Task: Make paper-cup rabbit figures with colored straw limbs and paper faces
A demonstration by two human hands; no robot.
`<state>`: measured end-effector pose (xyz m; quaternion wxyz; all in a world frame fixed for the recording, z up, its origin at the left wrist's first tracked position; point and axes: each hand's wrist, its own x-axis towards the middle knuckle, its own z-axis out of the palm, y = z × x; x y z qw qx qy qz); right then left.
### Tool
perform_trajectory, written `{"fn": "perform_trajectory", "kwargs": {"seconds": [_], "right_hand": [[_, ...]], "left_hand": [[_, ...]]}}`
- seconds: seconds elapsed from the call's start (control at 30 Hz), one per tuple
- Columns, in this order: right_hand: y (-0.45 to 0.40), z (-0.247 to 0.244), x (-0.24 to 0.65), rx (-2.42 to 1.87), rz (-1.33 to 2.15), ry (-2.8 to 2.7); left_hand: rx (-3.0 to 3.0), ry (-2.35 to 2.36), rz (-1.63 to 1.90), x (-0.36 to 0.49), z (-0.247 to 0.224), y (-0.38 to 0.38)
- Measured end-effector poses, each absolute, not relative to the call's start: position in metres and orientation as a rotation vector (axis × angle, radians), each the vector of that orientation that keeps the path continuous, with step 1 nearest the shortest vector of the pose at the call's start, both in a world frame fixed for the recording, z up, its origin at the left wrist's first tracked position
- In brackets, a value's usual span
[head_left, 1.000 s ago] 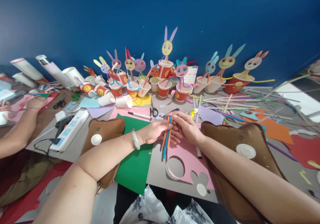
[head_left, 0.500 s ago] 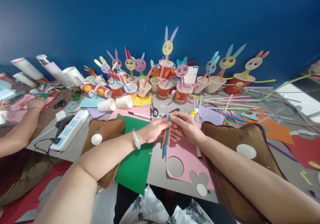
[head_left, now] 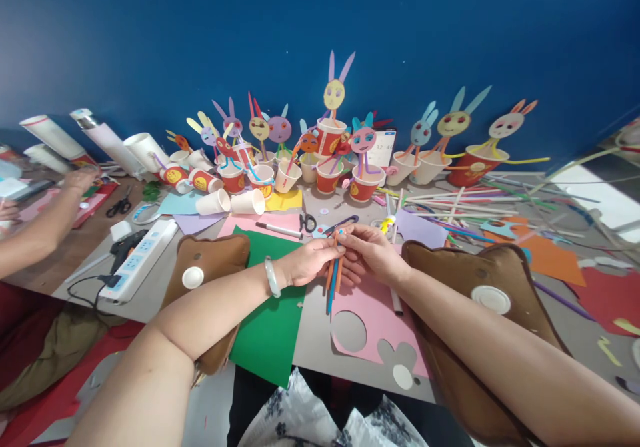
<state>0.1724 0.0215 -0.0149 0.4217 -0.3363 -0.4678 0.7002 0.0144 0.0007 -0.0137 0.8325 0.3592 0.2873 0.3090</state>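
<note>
My left hand (head_left: 313, 262), with a pale bangle at its wrist, pinches a small bundle of blue and orange pipe cleaners (head_left: 333, 284). The fingers of my right hand (head_left: 373, 252) close around the upper end of the same bundle, where a bit of blue shows between the fingertips. The lower ends hang down loose, with the blue one reaching lowest. Under my hands lies a pink paper sheet (head_left: 367, 337) with round and ear-shaped holes cut out. Green paper (head_left: 265, 327) is beneath my left forearm.
Paper cups with rabbit-faced figures (head_left: 367, 184) line the blue wall. Brown cushions (head_left: 450, 280) flank my arms. Scissors (head_left: 309, 222), a marker (head_left: 279, 230), a power strip (head_left: 143, 260) and loose pipe cleaners (head_left: 465, 200) lie around. At far left is a co-worker's hand (head_left: 83, 179).
My right fingers have closed over the bundle's top, so less of the blue and orange shows there. The co-worker's hand has moved farther away and slightly right.
</note>
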Motion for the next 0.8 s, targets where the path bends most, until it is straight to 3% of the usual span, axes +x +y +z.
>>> {"fn": "perform_trajectory", "kwargs": {"seconds": [0.43,0.8], "right_hand": [[0.0239,-0.0118,0.1717,-0.949,1.69,-1.148],[0.0252,-0.0096,0.172,-0.903,1.626,-1.236]], "left_hand": [[0.75,0.612,0.631,0.0143,-0.0111,0.0013],[0.841,0.832,0.828,0.0159,-0.0062,-0.0002]]}}
